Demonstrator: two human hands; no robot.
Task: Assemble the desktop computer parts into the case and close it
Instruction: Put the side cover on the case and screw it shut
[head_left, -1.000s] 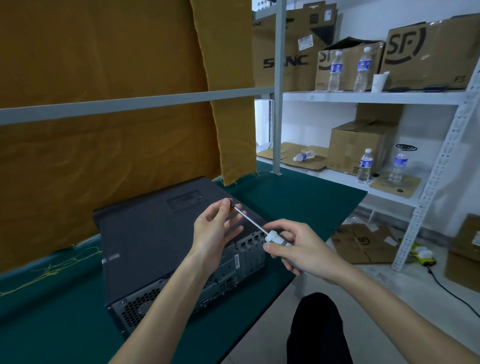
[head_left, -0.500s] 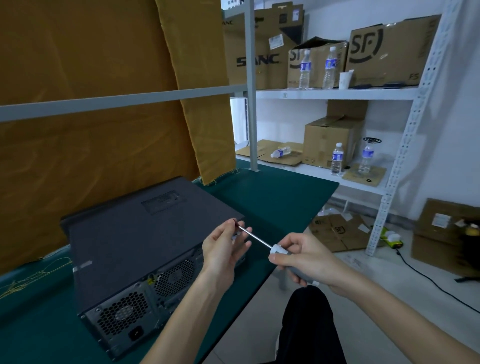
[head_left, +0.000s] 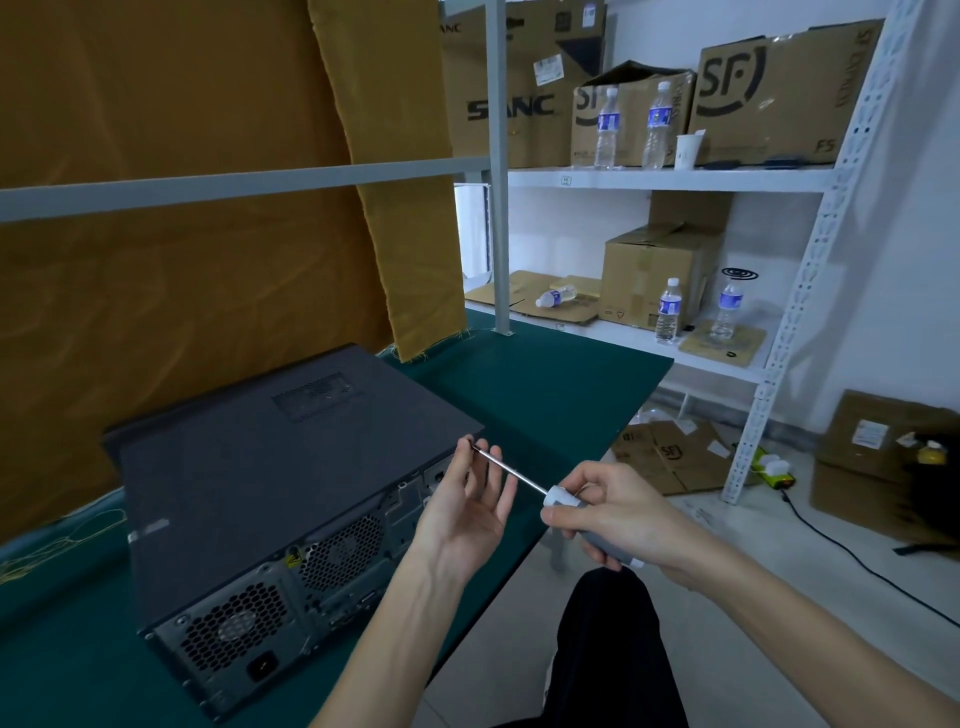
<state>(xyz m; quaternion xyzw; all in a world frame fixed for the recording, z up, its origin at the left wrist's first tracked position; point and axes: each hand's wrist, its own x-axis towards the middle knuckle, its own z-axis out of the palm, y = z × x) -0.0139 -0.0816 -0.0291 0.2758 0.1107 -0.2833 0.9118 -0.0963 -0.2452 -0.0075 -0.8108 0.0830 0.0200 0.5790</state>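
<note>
Your right hand (head_left: 613, 519): clamped round grey-handled steel-shaft screwdriver (head_left: 563, 506). Your left hand (head_left: 462, 512): fingertips pinch its tip, at the rear corner of the closed black metal desktop case (head_left: 270, 467) lying on the green table (head_left: 545, 395).

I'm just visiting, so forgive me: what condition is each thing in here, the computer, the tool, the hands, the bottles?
Computer case: closed, lying flat on the green table.
Screwdriver: held in the air, tip at the left fingers.
Right hand: wrapped round the handle.
Left hand: fingertips pinching at the tip.
Shelf bottle: lying on its side.
</note>
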